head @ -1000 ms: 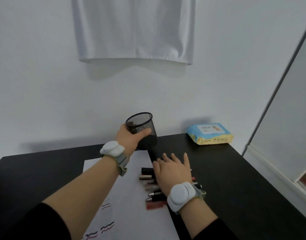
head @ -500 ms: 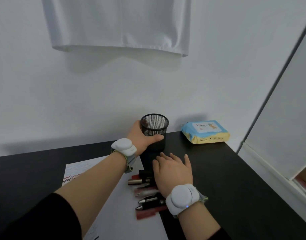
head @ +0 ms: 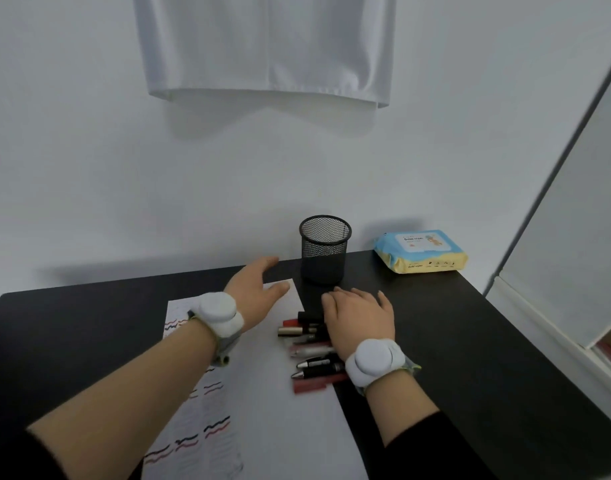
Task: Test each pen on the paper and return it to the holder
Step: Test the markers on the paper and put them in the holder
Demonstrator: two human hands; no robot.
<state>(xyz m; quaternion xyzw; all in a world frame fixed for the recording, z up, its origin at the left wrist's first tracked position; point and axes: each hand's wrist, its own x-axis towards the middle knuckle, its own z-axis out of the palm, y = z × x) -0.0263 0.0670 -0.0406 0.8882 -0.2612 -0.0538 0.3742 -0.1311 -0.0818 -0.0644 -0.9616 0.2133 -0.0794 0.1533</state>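
Observation:
A black mesh pen holder [head: 324,252] stands upright and empty on the black table, near the wall. A white paper [head: 262,393] with black and red wavy test lines lies in front of me. Several pens [head: 309,355] lie side by side along the paper's right edge. My left hand [head: 257,289] hovers open over the paper's far corner, just left of the holder and apart from it. My right hand [head: 357,317] lies flat with straight fingers across the pens, covering their right ends.
The black table [head: 470,358] ends at the wall behind the holder. A blue and yellow pack of wipes [head: 420,251] sits at the back right. A white cloth [head: 262,50] hangs on the wall above. A white panel [head: 574,237] stands to the right.
My left hand set the holder upright on the table, let go of it and drew back to the left. My right hand stayed on the pens.

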